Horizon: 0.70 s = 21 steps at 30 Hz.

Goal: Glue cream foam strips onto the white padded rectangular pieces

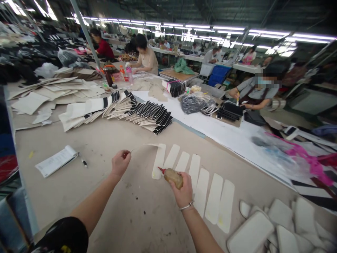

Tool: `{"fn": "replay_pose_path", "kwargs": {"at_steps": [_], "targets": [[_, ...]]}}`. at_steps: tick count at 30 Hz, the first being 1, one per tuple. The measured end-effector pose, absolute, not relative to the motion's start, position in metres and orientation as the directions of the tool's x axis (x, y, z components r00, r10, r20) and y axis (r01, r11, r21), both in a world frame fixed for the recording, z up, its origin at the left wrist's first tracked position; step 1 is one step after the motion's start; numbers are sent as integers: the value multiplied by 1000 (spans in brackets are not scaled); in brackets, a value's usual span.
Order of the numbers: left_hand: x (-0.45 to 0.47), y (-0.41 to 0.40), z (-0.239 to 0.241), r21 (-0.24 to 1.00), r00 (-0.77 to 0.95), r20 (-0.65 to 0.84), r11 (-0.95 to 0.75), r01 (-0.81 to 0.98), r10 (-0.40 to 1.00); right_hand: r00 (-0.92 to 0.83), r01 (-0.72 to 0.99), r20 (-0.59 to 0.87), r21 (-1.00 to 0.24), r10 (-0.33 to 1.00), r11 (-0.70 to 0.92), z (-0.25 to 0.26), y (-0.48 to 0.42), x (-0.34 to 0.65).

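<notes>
My right hand [184, 189] is wrapped round a brownish squeeze bottle [173, 177], tipped on its side. Its red nozzle points left, over the leftmost pale strip [159, 158], which has a small yellow spot near its lower end. Several more round-ended strips [202, 188] lie in a slanting row to the right, partly behind my right hand. With fingertips pinched, my left hand [121, 162] holds the end of a thin pale strip [152, 144], seen nearly edge-on and reaching towards the top of the leftmost strip.
A notepad [56, 161] and pen [83, 160] lie at left. Fanned black-and-white pieces [147, 114] and pale sheets [52, 91] cover the table's far side. Padded pale pieces [250, 232] are heaped at front right. A co-worker [258, 89] sits across, at right, handling black pieces.
</notes>
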State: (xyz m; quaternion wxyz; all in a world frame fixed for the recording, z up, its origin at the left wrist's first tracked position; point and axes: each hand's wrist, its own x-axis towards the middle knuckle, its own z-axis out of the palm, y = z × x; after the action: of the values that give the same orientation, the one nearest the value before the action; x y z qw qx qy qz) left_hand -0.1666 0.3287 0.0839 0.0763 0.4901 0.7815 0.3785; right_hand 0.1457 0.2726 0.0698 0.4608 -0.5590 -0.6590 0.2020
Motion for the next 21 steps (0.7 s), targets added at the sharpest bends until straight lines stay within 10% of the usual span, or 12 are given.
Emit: {"fn": "replay_pose_path", "kwargs": {"at_steps": [7,12,21], "targets": [[-188,333,89,702,-647,405,233,673,647,-4,596,360,-748,933,291,59,283,129],[-165,307,72,542,-445,564,95,835,696,50,588,356,-766,933,260,53,284,121],[-104,265,10,416,-155,292,20,909,944,242,377,161,-924,957,60,56,264,148]]}}
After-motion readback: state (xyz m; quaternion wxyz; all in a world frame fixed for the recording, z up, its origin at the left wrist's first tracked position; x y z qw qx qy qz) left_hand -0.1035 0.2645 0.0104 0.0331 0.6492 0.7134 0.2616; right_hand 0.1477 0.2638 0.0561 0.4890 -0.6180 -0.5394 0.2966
